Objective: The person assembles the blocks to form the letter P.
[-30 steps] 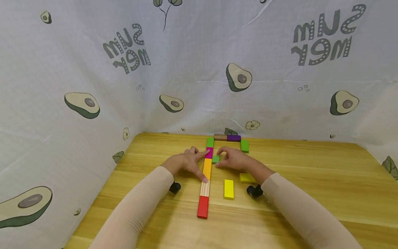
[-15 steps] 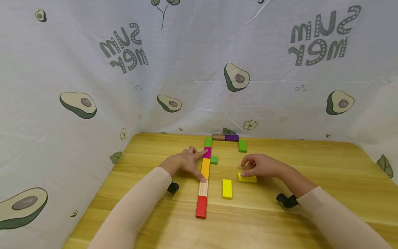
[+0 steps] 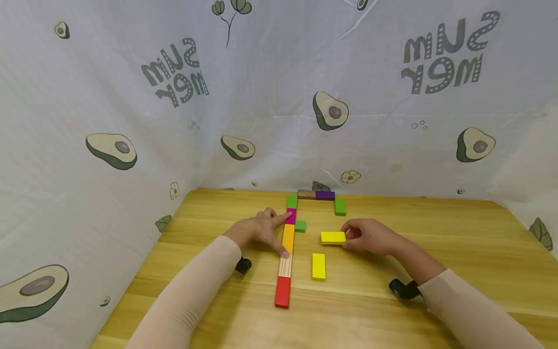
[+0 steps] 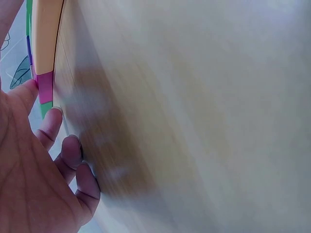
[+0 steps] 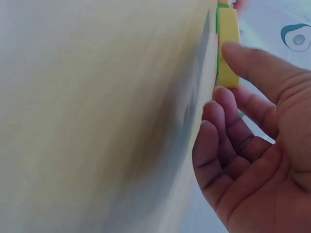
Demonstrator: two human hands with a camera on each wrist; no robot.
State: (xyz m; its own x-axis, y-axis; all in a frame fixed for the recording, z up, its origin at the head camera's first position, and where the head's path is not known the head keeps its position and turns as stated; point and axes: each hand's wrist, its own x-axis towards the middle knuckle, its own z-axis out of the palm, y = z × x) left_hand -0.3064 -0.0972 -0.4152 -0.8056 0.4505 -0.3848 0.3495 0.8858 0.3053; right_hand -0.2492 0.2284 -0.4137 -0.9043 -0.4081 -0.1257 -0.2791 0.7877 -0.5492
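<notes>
My right hand (image 3: 370, 236) pinches one end of a yellow block (image 3: 333, 237) between thumb and fingers. In the right wrist view that yellow block (image 5: 230, 29) stands out past the thumb tip. My left hand (image 3: 258, 230) is spread along a row of blocks, index fingertip on the magenta block (image 3: 290, 219) and thumb tip where the orange block (image 3: 288, 238) meets the pale wood block (image 3: 285, 265). The left wrist view has the index finger touching the magenta block (image 4: 44, 87), the other fingers bent against the table. A small green block (image 3: 300, 226) lies right beside the row.
A red block (image 3: 282, 292) ends the row nearest me, a green block (image 3: 292, 201) the far end. Brown (image 3: 307, 194) and purple (image 3: 325, 195) blocks continue rightward to another green block (image 3: 340, 207). A second yellow block (image 3: 318, 267) lies on the wooden table (image 3: 392, 315). Patterned cloth hangs behind.
My right hand has gone from beside the small green block to a yellow block at the right, gripped it and carried it leftward and away from me. The left hand stays put.
</notes>
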